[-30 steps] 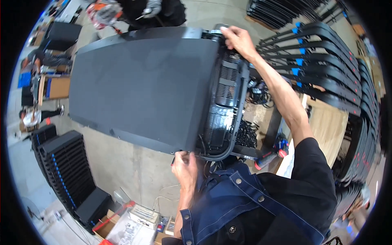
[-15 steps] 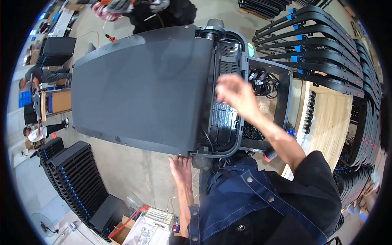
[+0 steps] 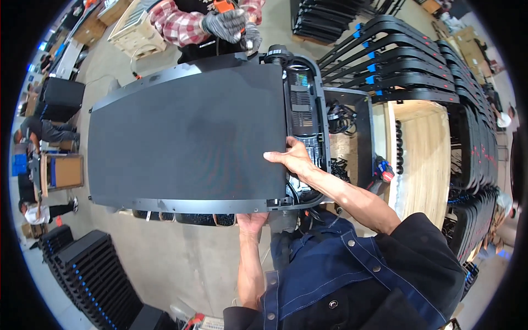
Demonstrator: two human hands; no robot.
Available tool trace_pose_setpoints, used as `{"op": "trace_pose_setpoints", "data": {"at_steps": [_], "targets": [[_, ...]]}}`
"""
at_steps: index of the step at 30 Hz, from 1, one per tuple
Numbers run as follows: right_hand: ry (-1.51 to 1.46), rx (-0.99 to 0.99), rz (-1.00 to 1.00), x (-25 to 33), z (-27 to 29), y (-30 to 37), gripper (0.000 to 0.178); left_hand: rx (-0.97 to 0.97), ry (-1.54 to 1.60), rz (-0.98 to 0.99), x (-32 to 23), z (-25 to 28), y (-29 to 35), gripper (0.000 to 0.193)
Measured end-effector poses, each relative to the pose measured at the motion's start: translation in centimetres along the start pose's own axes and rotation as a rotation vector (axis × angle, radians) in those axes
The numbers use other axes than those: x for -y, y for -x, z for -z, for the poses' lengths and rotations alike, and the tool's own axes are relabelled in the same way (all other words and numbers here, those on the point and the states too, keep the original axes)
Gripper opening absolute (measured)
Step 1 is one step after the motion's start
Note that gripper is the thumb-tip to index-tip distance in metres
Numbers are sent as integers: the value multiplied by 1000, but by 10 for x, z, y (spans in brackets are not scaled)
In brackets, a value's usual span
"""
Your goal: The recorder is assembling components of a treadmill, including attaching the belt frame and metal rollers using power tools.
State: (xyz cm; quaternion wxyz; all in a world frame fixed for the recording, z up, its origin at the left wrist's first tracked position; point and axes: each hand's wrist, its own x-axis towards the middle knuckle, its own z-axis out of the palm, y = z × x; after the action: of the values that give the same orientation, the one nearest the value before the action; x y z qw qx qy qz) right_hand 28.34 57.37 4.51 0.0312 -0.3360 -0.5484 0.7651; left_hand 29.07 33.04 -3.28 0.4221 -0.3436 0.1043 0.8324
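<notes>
A treadmill deck with a wide black belt (image 3: 181, 137) lies across the middle in front of me. At its right end is an uncovered motor bay (image 3: 304, 104) with a dark frame around it. My right hand (image 3: 297, 158) is at the belt's right end, its thumb stretched flat on the belt and its other fingers bent over the end into the gap by the bay. Beneath the deck's near edge, close to its right corner, is my left hand (image 3: 253, 221), palm up. The deck hides the left fingers.
Across the deck stands a co-worker with gloved hands (image 3: 225, 27) around an orange-and-black tool. An open box (image 3: 363, 148) of cables and small black parts sits to the right, beside a red-and-blue power tool (image 3: 383, 169). Black frames (image 3: 412, 60) are stacked farther right; black decks (image 3: 93, 275) pile lower left.
My right hand has come down from above the motor bay onto the belt's end. My left hand has slid farther under the near edge. The co-worker's gloved hands now show more fully.
</notes>
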Motion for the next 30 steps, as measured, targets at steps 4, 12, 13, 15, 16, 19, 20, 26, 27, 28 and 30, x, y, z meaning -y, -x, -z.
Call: {"op": "trace_pose_setpoints", "data": {"at_steps": [4,12,13,15,16,19,20,26,27,28,30], "targets": [[310,-106,61,20,-7,9,78,-168,-411,-317,-3,32,16,53],[46,-122,326,80,21,102,43,-192,-1255,-974,18,-10,94,22],[36,-118,349,83,38,114,40,-83,-1458,-1108,23,-30,99,18],[116,-180,314,62,74,111,32,39,-1936,-1260,20,-64,96,22],[105,-254,257,42,96,104,31,143,-2081,-1316,22,-83,90,26],[123,-458,22,-46,169,80,27,383,-2334,-1345,20,-100,59,33],[231,-460,-79,-90,205,74,26,484,-2336,-1324,20,-105,52,32],[941,-351,-218,-204,227,59,31,607,-2361,-1355,10,-99,38,29],[923,-346,-229,-217,233,51,31,611,-2382,-1337,13,-97,34,29],[984,-375,-213,-225,230,40,34,582,-2392,-1373,15,-97,32,28],[1081,-392,-161,-238,232,25,35,543,-2407,-1425,21,-99,26,26]]}}
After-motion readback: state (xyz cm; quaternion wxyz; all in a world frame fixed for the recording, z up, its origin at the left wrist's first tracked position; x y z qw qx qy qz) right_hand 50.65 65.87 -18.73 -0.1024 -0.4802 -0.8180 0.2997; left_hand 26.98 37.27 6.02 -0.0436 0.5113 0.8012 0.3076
